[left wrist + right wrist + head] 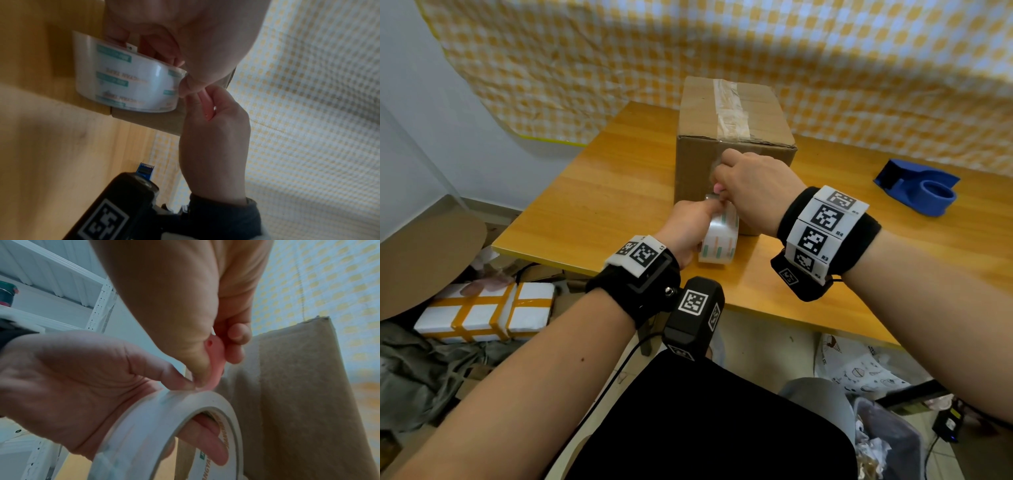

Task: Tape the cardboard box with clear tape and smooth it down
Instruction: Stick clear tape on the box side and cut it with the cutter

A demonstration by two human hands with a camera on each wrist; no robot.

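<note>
Tension first: with left hand (690, 229) gripping the tape roll (719, 236), right-hand (753, 186) fingers pinching the pink cutter (213, 363), sever cleanly against the cardboard box (698, 161).

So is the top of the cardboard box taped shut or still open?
Shut: the cardboard box has its top flaps flat, with a strip of clear tape running along the middle seam.

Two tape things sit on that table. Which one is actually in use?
The clear tape roll, gripped by the left hand against the brown cardboard box. The blue plastic tape dispenser lies untouched and empty, off to the right.
</note>
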